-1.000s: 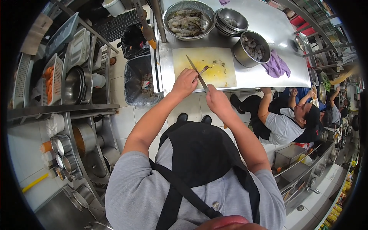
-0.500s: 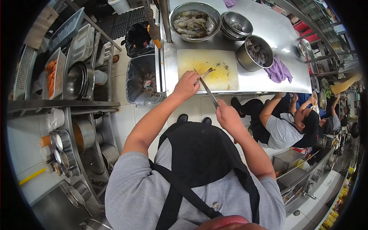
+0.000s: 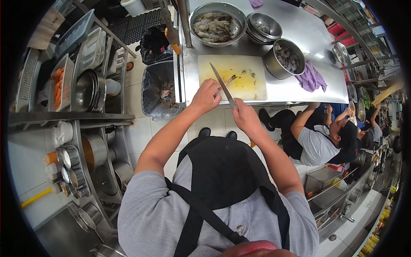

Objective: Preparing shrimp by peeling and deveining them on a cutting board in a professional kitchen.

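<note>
My right hand (image 3: 247,115) is closed round the handle of a knife (image 3: 221,82), its long blade slanting up and left over the cutting board (image 3: 257,94). My left hand (image 3: 206,96) has its fingers curled together at the board's near edge, on a shrimp (image 3: 231,79). Only the tail end of the shrimp shows, just right of the blade; the rest is hidden by fingers and knife. Dark scraps and yellowish wet stains lie on the white board. A large metal colander (image 3: 195,29) of unpeeled shrimp stands behind it, and a steel pot (image 3: 277,70) with grey shrimp stands to its right.
Stacked steel bowls (image 3: 258,36) and a purple cloth (image 3: 313,78) are on the metal table (image 3: 314,38). A lined bin (image 3: 147,88) with waste stands left of the table. A co-worker (image 3: 319,141) is close by on the right. Shelves of pots line the left.
My right hand has moved left and nearer the board, carrying the knife. The blade's tip now reaches farther up and left. My left hand has barely shifted.
</note>
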Motion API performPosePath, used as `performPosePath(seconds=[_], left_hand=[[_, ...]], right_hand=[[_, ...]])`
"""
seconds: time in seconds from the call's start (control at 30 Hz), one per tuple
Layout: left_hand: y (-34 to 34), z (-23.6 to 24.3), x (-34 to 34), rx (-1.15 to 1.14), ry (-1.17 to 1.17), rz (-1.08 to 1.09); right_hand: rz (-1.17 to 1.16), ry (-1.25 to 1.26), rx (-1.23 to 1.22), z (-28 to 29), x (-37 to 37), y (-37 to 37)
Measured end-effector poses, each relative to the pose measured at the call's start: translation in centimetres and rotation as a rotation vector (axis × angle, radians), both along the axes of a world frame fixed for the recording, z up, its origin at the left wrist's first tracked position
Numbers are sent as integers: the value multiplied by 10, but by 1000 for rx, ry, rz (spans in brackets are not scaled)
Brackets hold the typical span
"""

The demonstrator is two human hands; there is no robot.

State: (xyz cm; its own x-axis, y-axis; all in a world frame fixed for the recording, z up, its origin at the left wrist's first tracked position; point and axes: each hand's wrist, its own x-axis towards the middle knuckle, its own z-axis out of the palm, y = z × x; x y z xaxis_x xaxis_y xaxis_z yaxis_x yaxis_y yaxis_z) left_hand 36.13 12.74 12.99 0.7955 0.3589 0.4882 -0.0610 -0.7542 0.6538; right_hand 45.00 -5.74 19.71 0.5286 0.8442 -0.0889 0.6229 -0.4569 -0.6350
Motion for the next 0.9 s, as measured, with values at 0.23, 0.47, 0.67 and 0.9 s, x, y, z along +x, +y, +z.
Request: performPosePath(seconds=[0.23,0.47,0.67,0.9], left_hand=[[0,-4,-1,-9,-6,24],[1,-1,-2,23,-14,24],[4,2,-11,75,-44,-11],[5,-1,-16,-5,-38,-7]], right_hand=[[70,66,-108,30,-10,-47],[67,65,-18,-7,-4,9],[25,76,78,-8,-5,10],[53,112,-105,28,-11,-37]])
